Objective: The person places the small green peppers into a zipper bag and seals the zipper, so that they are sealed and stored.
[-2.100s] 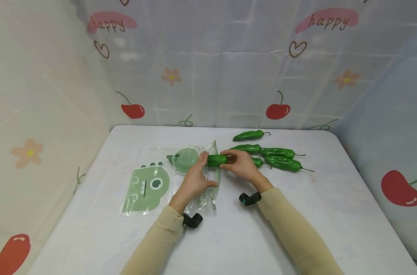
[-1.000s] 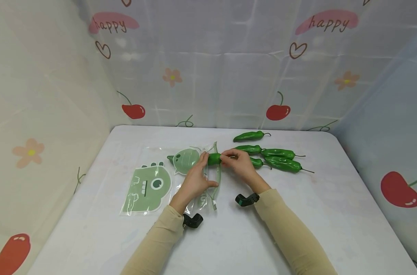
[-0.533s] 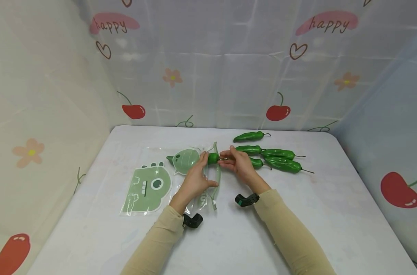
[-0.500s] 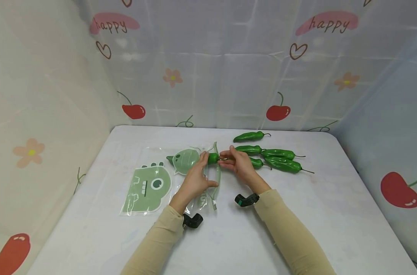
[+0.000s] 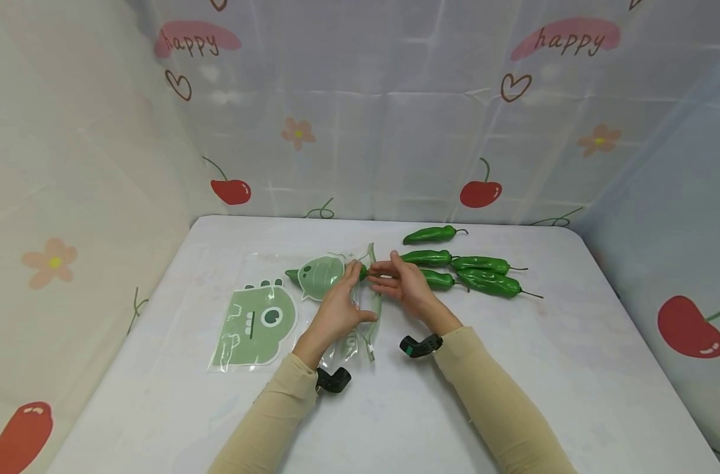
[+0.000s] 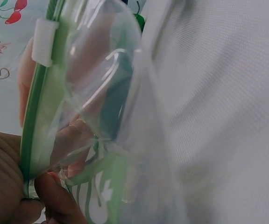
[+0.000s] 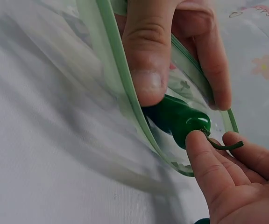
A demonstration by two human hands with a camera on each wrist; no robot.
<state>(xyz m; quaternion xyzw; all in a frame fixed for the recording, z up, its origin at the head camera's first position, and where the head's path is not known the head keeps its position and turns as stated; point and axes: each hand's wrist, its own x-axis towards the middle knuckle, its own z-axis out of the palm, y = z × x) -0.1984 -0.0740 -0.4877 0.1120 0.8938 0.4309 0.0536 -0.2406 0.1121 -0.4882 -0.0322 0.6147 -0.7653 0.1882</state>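
A clear zip bag (image 5: 321, 280) with a green dinosaur print lies on the table, its mouth facing right. My left hand (image 5: 338, 309) is spread at that mouth, thumb along one rim and fingers at the other. Inside the bag lies a green chili pepper (image 7: 179, 119), tip to the left, with its curved stem sticking out at the mouth. Straight fingertips of my right hand (image 5: 410, 286) touch the pepper's stem end. In the left wrist view, clear plastic and the white zip slider (image 6: 45, 43) hide much of the hands.
Right of the bag, several more green chili peppers (image 5: 489, 283) are scattered, partly behind my right hand. One chili pepper (image 5: 431, 234) lies alone near the back edge of the white table (image 5: 514, 375). Printed curtains stand behind and at both sides.
My right hand has moved left, pushing the pepper deeper until only its stem end shows beyond my left hand. Its fingers have straightened from a pinch. My left hand stays in place.
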